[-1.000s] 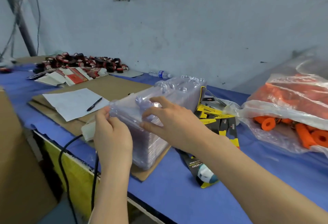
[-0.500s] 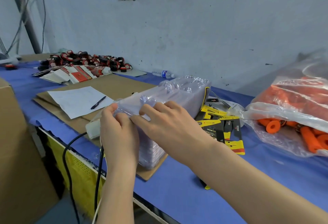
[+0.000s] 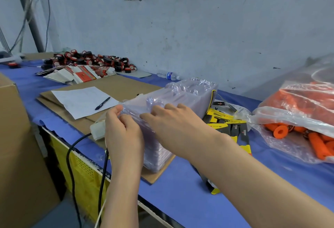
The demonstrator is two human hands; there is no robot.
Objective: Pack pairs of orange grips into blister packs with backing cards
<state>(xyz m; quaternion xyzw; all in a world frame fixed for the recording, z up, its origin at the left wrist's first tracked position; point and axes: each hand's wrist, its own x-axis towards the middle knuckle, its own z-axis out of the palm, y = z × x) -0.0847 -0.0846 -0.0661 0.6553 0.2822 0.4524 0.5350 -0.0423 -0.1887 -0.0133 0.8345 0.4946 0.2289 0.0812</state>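
Note:
A tall stack of clear blister packs [image 3: 188,95] stands on cardboard at the table's near edge. My left hand [image 3: 122,132] pinches the near top corner of the stack. Beside it, my right hand [image 3: 173,126] lies over the stack's near end, its fingertips curled on the top blister. Yellow-and-black backing cards [image 3: 227,124] lie spread just right of the stack. Orange grips [image 3: 282,131] spill from a clear plastic bag [image 3: 296,104] at the right.
A blue table [image 3: 180,188] carries a flat cardboard sheet [image 3: 112,86] with a paper [image 3: 81,101] and a pen [image 3: 102,103]. Red-and-black parts [image 3: 90,60] pile at the back left. A water bottle [image 3: 168,75] lies by the wall. A brown carton [image 3: 19,155] and black cables [image 3: 72,164] are at the left.
My right hand has slid left along the stack's top toward my left hand, and the two now work at the near corner. The stack has stayed in place.

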